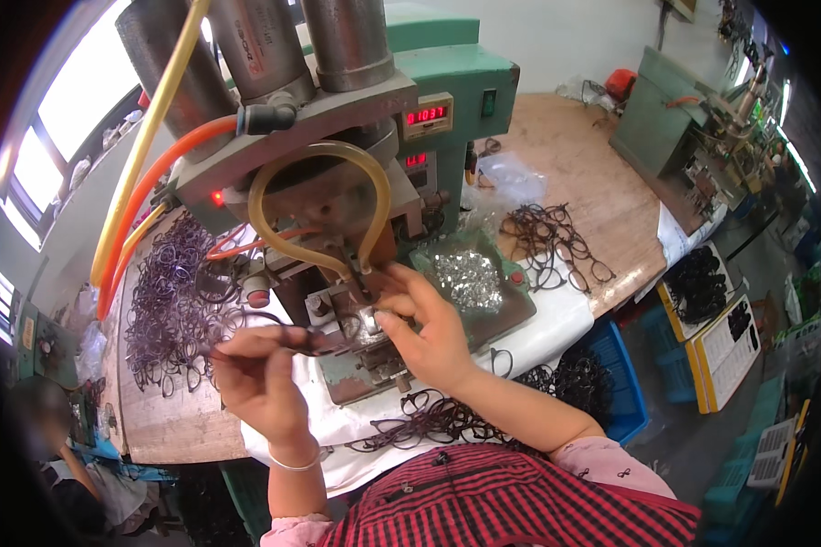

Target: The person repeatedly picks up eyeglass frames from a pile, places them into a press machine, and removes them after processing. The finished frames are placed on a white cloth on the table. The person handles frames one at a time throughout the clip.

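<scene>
My left hand (263, 383) has its thumb and fingers clamped on a dark eyeglass frame (327, 343), just left of the metal fixture (368, 330) on the green press (452, 71), seemingly to steady its end there. My right hand (433, 339) is at the fixture's right side; I cannot tell whether those fingertips are together on a small part. Silver bits (468, 281) lie just right, likely for easy reach; loose frames (169, 305) heap at left, probably handy for my left.

Dark eyeglass frame (325, 345), in left hand (261, 378)
</scene>
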The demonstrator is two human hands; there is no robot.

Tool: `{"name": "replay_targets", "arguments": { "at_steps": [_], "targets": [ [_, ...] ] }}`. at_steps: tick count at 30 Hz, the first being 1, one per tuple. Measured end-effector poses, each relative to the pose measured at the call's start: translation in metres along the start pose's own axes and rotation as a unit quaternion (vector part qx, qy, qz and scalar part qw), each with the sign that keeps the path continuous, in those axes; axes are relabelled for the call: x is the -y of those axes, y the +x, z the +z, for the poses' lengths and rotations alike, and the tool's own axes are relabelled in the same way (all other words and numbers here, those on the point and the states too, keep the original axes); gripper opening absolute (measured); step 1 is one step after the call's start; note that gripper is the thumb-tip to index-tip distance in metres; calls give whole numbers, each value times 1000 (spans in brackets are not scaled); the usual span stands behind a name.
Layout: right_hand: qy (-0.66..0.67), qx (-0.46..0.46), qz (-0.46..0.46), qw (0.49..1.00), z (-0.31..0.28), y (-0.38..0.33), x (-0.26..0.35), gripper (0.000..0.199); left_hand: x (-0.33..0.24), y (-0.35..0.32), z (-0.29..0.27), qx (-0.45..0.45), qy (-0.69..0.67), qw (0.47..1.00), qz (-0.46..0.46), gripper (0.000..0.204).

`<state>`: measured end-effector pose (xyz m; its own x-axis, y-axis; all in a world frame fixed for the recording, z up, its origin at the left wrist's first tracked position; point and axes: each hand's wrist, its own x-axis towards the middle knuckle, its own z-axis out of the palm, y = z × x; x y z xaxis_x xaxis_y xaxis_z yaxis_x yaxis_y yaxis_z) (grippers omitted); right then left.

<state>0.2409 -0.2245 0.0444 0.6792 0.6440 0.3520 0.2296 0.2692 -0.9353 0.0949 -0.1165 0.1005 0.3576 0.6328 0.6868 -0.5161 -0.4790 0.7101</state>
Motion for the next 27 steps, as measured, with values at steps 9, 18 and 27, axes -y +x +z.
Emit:
{"name": "replay_targets", "arguments": {
  "at_steps": [9,18,27],
  "targets": [
    [117,-19,59,991,6,2,-2,47,-5,22,15,-77,70,995,-7,12],
    [-609,-95,-23,787,-107,2,-57,26,12,-21,13,277,277,867,307,20],
    [-410,-131,-23,902,-128,14,-68,14,23,-21,22,335,307,835,309,25]
  ]
}}
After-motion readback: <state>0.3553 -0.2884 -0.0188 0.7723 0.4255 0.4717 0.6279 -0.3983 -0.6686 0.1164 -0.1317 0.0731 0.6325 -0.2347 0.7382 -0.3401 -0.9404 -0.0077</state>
